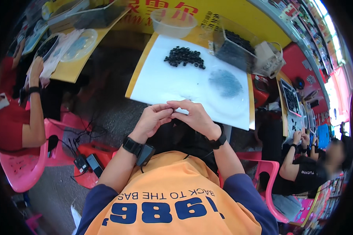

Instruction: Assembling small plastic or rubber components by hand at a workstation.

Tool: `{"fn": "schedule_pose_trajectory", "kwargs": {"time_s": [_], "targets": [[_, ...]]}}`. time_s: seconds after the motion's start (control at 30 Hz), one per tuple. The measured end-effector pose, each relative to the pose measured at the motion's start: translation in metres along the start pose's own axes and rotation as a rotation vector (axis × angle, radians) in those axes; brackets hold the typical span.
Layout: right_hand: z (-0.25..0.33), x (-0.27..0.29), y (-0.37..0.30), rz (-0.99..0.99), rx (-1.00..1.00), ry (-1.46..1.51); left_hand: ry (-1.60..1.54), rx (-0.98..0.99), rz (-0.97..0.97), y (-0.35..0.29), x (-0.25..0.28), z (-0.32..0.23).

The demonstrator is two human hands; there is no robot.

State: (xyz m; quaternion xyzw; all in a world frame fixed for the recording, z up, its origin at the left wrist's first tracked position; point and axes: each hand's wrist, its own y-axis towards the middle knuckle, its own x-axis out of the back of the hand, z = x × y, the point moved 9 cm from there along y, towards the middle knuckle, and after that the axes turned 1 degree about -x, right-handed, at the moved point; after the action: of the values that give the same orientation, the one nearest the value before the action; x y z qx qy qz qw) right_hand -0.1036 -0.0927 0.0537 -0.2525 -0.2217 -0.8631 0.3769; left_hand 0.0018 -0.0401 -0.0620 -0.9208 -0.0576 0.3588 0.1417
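Observation:
My left hand [153, 120] and my right hand [195, 118] meet over the near edge of a white board [161, 84]. The thumb and fingers of both are pinched together at one spot. A dark speck shows between the fingertips, too small and covered to name. Farther back on the board lies a heap of small black ring-like pieces [184, 57]. Right of the heap spreads a round, thin patch of tiny grey-blue bits [226, 83].
Behind the board stand a translucent bowl [173, 24] and a clear bin of black pieces [234, 49], with a beige bag [269, 58] beside it. People sit at tables on both sides. Cables and power adapters rest on a red stool [86, 178] at left.

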Motion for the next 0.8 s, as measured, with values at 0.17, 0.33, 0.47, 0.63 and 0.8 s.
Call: {"fn": "schedule_pose_trajectory", "kwargs": {"time_s": [0.17,0.33,0.47,0.63,0.8], "targets": [[-0.059,0.073,0.005,-0.138,-0.165,-0.154,-0.054,0.013,0.049,0.000,-0.003,0.000],[-0.135,0.161,0.026,-0.328,-0.254,-0.546,-0.141,0.075,0.040,0.001,-0.007,0.006],[-0.185,0.188,0.061,-0.321,-0.418,-0.702,-0.185,0.096,0.035,0.003,-0.004,0.009],[-0.211,0.180,0.076,-0.311,-0.502,-0.695,-0.191,0.078,0.034,0.003,0.004,0.005],[-0.216,0.171,0.078,-0.249,-0.542,-0.624,-0.192,0.064,0.048,0.002,0.000,0.000]]}}
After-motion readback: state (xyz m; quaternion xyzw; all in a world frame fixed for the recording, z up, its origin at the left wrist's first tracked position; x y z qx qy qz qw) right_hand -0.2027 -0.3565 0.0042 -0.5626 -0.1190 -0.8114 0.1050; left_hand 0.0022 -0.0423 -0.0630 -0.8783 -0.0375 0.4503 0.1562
